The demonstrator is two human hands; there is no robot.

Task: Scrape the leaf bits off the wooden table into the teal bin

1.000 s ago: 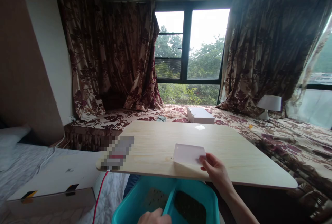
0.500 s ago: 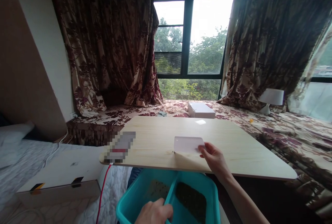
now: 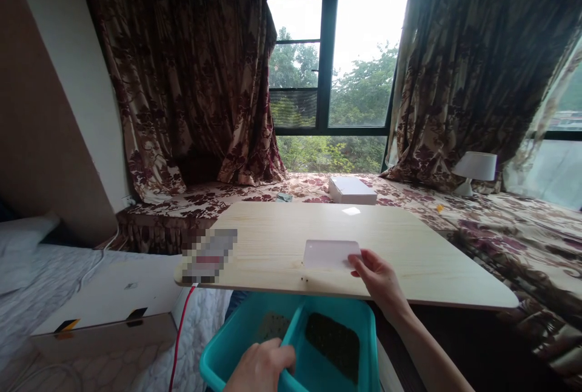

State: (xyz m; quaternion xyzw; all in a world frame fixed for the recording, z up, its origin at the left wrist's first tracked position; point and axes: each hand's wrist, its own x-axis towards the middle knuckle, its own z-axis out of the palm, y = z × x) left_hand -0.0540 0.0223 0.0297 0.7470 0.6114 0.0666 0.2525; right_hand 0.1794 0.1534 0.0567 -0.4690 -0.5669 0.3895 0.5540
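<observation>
My right hand [image 3: 370,268] pinches the right end of a thin, translucent white plastic card [image 3: 330,254] with a small hole in its upper left corner. The card is held low at the wooden tabletop [image 3: 268,228]; whether its lower edge touches the top I cannot tell. A few tiny dark specks [image 3: 304,279] lie on the tabletop by the card's lower left. My left hand [image 3: 264,365] is closed on the divider of a teal two-compartment bin [image 3: 374,343] below the table's near edge. Dark small grains [image 3: 334,343] fill the right compartment's floor; the left one has scattered bits [image 3: 273,325].
A blurred-out flat device [image 3: 211,255] with a red cable [image 3: 180,325] lies at the table's left end. A white box [image 3: 113,301] rests on the bed at left. Behind the table are another white box [image 3: 352,191] and a white lamp [image 3: 476,166].
Some dark specks now lie nearer the table's front edge. The card looks slightly lower and tilted differently. The bin and my left hand have shifted a little left in view.
</observation>
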